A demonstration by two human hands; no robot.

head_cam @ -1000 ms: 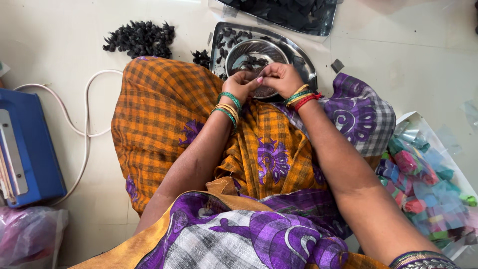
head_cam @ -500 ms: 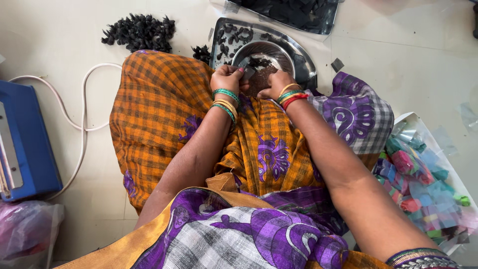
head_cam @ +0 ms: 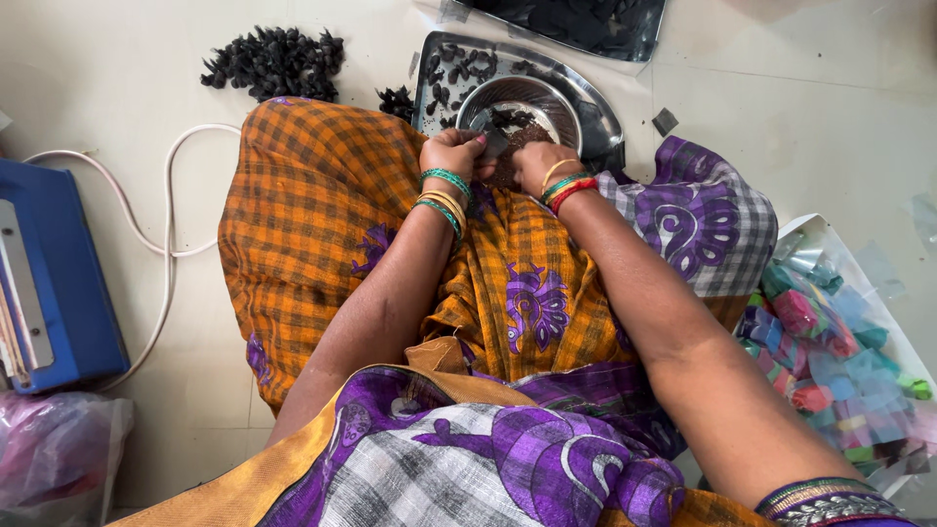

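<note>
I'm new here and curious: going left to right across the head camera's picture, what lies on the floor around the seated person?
Blue machine → white cable → pile of dark pieces → steel tray → round steel bowl → bag of colourful packets.

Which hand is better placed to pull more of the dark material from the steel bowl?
Probably the right hand: it rests at the steel bowl rim, while the left hand pinches a dark piece.
</note>
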